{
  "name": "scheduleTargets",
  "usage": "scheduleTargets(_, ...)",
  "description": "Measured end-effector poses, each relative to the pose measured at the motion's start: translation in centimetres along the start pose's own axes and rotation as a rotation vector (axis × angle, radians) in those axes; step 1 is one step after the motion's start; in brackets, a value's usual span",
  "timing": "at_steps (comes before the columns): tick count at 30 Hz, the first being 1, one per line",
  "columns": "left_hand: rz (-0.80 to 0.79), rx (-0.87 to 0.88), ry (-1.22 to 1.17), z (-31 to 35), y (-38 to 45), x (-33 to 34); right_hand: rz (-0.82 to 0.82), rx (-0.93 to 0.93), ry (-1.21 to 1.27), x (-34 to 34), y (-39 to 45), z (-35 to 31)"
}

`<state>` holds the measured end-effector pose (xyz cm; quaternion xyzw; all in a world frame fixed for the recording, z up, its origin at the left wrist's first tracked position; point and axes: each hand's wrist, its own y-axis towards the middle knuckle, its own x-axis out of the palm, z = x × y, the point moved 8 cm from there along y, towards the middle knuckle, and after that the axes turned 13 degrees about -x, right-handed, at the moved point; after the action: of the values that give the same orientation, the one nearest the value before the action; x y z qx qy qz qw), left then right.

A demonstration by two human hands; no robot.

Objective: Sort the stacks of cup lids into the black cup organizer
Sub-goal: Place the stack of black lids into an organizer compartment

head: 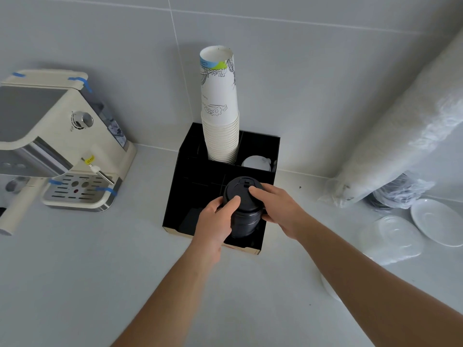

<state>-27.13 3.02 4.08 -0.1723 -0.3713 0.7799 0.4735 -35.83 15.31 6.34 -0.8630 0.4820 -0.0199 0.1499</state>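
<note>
Head | black lid stack (244, 209) upright | both hands grip | organizer (185, 171) front-right slot

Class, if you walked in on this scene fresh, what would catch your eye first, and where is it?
Both hands, left hand and right hand, hold a stack of black lids over the black organizer at centre. Behind, a tall stack of paper cups rises from its back compartment; a coffee machine stands left.
</note>
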Motion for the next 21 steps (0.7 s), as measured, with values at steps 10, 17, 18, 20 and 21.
scheduleTargets(10,-0.013,-0.032,-0.015,-0.3,0.2,0.4,0.091,-0.046,-0.088,-0.9,-0.3,0.0)
scheduleTargets(17,-0.021,-0.026,0.027,0.0,-0.1,0.8,0.121,0.01,-0.009,-2.0,-0.9,0.1)
scheduleTargets(18,-0.018,-0.024,0.035,0.0,-0.2,0.8,0.123,0.011,-0.007,-2.2,-0.9,0.2)
scheduleTargets(20,-0.011,-0.022,0.046,0.0,-0.5,0.7,0.128,0.02,0.003,-2.3,-1.1,0.2)
scheduleTargets(21,-0.01,-0.019,0.048,0.0,-0.6,0.7,0.126,0.019,0.008,-2.3,-1.2,0.1)
